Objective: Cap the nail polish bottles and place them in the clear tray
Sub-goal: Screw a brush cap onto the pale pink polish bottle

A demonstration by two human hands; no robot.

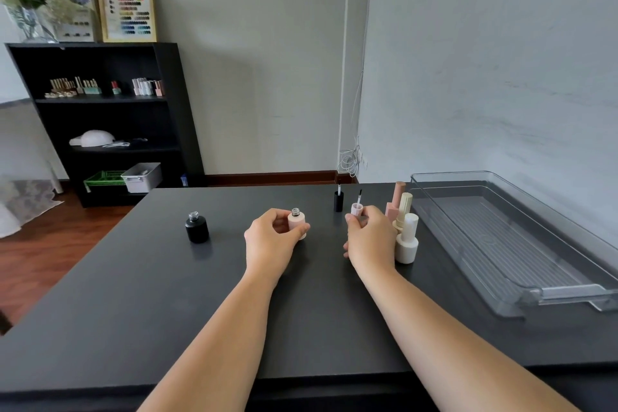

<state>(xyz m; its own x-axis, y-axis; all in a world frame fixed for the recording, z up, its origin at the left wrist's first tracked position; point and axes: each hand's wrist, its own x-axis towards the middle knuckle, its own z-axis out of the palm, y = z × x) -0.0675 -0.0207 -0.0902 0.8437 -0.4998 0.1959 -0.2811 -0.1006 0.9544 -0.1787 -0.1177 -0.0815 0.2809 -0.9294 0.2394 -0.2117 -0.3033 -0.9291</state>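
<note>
My left hand (271, 237) grips an uncapped pale pink bottle (297, 222) standing on the black table (167, 311). My right hand (369, 237) holds a pink cap (356, 209) with its brush pointing up. An open black bottle (197, 227) stands to the left. A black cap (338, 200) stands brush-up behind my hands. Three capped bottles stand right of my right hand: pink (394, 202), cream (403, 211) and white (407, 239). The clear tray (521, 298) lies at the right with nothing in it.
A black shelf unit (103, 117) with bottles, a lamp and bins stands at the back left on a wooden floor. A grey wall runs behind the tray. The table's near edge is just below my forearms.
</note>
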